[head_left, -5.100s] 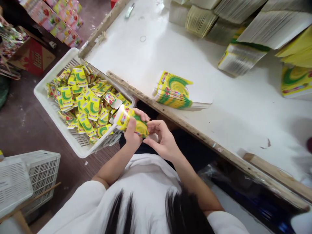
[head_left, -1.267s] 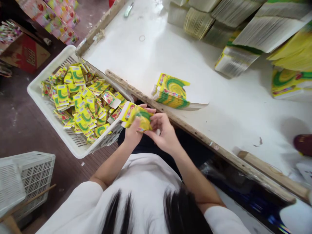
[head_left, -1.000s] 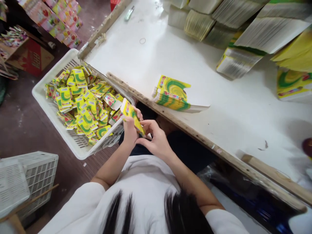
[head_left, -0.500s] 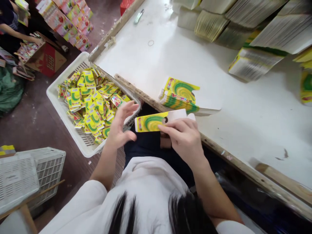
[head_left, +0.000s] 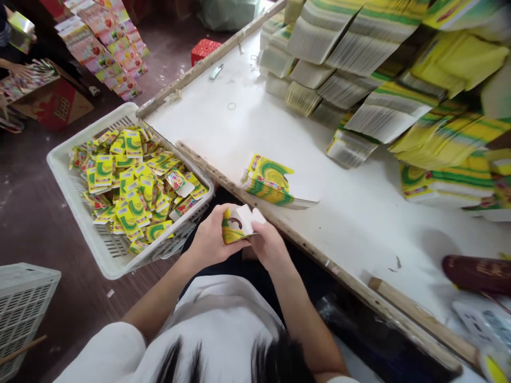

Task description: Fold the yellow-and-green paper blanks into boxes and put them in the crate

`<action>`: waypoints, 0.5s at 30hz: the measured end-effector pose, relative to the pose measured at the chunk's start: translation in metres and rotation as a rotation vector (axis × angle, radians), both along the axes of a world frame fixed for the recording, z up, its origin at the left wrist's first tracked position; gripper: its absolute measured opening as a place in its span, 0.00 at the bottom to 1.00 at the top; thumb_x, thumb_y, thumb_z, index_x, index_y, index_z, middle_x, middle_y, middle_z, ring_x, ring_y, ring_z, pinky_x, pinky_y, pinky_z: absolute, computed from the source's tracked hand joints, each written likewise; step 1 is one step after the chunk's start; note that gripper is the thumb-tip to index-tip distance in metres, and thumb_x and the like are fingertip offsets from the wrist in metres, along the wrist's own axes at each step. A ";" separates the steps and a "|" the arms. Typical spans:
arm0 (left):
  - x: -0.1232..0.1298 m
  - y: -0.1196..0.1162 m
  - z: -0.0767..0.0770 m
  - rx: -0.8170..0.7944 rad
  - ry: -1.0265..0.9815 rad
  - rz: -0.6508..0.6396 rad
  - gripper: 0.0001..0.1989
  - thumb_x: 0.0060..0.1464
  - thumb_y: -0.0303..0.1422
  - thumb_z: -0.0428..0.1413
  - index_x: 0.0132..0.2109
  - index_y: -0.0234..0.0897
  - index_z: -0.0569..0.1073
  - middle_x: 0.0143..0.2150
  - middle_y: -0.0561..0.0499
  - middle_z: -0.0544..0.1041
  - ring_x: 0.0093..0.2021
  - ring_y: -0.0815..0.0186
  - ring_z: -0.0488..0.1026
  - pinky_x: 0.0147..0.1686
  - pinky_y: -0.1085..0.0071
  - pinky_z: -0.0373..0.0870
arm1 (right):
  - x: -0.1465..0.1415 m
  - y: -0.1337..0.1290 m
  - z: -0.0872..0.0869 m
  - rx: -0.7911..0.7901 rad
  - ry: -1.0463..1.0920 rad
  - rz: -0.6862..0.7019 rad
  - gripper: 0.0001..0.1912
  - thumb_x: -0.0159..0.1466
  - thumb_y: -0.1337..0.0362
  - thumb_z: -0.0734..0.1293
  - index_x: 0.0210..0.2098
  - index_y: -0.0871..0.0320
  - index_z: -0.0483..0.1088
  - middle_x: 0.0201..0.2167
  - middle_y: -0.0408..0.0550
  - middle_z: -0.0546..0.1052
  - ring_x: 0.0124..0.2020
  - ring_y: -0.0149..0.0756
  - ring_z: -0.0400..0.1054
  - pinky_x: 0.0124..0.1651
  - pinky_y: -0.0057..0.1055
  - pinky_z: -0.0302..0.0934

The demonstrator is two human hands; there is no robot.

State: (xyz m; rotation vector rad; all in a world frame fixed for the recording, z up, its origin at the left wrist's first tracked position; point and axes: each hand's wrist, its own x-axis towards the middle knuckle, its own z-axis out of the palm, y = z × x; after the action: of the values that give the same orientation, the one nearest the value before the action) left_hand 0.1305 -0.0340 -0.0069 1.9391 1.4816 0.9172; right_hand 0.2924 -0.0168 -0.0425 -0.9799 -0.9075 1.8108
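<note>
In front of my body a small yellow and green carton [head_left: 235, 227] with white flaps is held between both hands. My left hand [head_left: 213, 234] is wrapped round its left side, the thumb on top. The fingers of my right hand [head_left: 266, 236] grip the white flap end. On the white table, just beyond, lies a stack of flat yellow and green cartons [head_left: 269, 178]. Left of my hands, a white plastic basket [head_left: 114, 268] holds a heap of small yellow and green boxes [head_left: 136, 207].
Large bundles of flat cartons [head_left: 359, 48] are piled at the table's [head_left: 319, 234] far right. A dark red cylinder [head_left: 475, 274] lies at the right. White crates [head_left: 24, 308] stand lower left. A person's arm [head_left: 11, 66] shows beside a cardboard box [head_left: 59, 106] upper left.
My left hand, open before, has closed round the carton. The carton now looks opened out rather than flat. My right hand has moved to its flap end. The view has shifted to the right.
</note>
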 end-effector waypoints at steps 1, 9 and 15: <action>0.000 0.000 0.001 0.014 -0.007 0.004 0.39 0.49 0.41 0.67 0.62 0.43 0.57 0.52 0.45 0.73 0.47 0.56 0.77 0.45 0.63 0.75 | -0.003 0.000 -0.003 -0.061 0.062 0.049 0.21 0.63 0.48 0.67 0.47 0.56 0.75 0.46 0.55 0.82 0.48 0.52 0.77 0.51 0.49 0.73; 0.003 0.007 -0.013 0.113 0.104 -0.019 0.32 0.53 0.35 0.63 0.61 0.44 0.57 0.50 0.46 0.70 0.46 0.59 0.75 0.42 0.65 0.74 | -0.010 -0.011 0.006 -0.119 0.211 -0.093 0.29 0.58 0.45 0.73 0.54 0.51 0.73 0.54 0.49 0.79 0.57 0.48 0.72 0.61 0.46 0.65; 0.007 0.001 -0.025 0.095 0.129 0.037 0.23 0.50 0.31 0.61 0.49 0.44 0.59 0.44 0.51 0.70 0.40 0.61 0.75 0.36 0.69 0.71 | -0.012 0.000 0.010 -0.152 0.162 0.065 0.26 0.60 0.51 0.73 0.56 0.51 0.73 0.55 0.48 0.78 0.59 0.47 0.70 0.68 0.47 0.57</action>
State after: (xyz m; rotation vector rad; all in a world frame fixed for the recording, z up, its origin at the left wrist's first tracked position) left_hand 0.1378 -0.0330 -0.0315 2.0800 1.5770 0.9093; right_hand 0.2801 -0.0169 -0.0326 -0.8902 -0.7173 2.0064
